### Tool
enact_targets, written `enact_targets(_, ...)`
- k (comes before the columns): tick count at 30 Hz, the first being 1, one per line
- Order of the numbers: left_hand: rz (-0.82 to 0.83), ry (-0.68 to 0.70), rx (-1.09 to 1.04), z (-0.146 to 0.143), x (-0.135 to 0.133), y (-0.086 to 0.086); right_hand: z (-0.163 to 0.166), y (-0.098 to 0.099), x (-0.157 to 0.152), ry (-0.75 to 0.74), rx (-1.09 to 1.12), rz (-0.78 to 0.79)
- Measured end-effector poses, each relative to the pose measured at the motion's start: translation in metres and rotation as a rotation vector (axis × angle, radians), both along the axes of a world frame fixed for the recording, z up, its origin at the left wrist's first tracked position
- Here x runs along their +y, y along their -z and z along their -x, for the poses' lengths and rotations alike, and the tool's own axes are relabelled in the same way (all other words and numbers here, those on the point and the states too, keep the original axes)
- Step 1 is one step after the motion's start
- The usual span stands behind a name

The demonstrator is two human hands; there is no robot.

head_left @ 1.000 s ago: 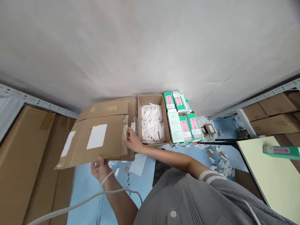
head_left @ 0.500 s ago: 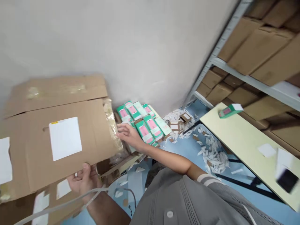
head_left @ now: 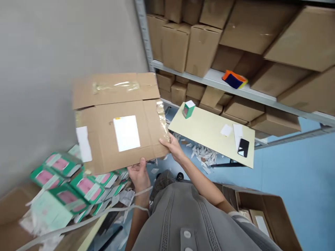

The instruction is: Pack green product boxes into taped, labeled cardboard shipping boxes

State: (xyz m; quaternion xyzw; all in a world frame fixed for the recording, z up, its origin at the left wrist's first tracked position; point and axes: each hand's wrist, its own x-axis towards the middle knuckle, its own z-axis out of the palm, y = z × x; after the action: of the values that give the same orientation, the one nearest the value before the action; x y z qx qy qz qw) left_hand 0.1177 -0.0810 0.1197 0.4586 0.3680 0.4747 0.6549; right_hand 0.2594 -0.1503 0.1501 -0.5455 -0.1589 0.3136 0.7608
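Observation:
A flattened cardboard box (head_left: 104,139) is held up in front of me, with a white label (head_left: 127,133) in its middle and shiny tape along its edges. My left hand (head_left: 140,174) grips its lower edge, thumb on the front and the other fingers behind. At the lower right corner my right hand (head_left: 173,145) pinches the box by the side edge, near the torn tape. Below and left of the cardboard lies a pile of green and pink boxes (head_left: 69,197), partly hidden by it.
Metal shelving (head_left: 183,73) full of brown cartons stands ahead, with an orange and blue band (head_left: 235,79) on it. A pale table (head_left: 204,127) carries a green box (head_left: 188,109), papers and a phone (head_left: 243,147). Paper scraps (head_left: 204,155) litter the floor. An open carton (head_left: 277,212) is at lower right.
My view has swung to the right toward the shelves. The flattened box has come away from the left-hand pile, carried in both hands, uncovering more green boxes.

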Motion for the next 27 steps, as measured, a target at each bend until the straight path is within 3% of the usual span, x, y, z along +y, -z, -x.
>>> enact_targets(5,0.195,0.512,0.118,-0.084,-0.035,0.042,-0.047,0.033,-0.098,0.381,0.048,0.054)
enact_targets(10,0.371,1.348,0.481,-0.163,-0.048,0.071,-0.078,0.062,-0.185,0.716,-0.021,0.238)
enact_targets(12,0.333,1.581,0.630,-0.192,-0.048,0.079,-0.086,0.065,-0.220,0.773,-0.078,0.391)
enact_targets(14,0.260,1.662,0.697,-0.222,-0.045,0.082,-0.090,0.063,-0.250,0.787,-0.125,0.537)
enact_targets(18,0.166,1.686,0.663,-0.292,-0.035,0.079,-0.094,0.053,-0.287,0.805,-0.153,0.733)
enact_targets(23,-0.057,1.622,0.599,-0.384,-0.031,0.068,-0.104,0.048,-0.307,0.750,-0.165,0.923)
enact_targets(27,-0.223,1.503,0.510,-0.431,-0.042,0.063,-0.123,0.040,-0.326,0.592,-0.233,1.058)
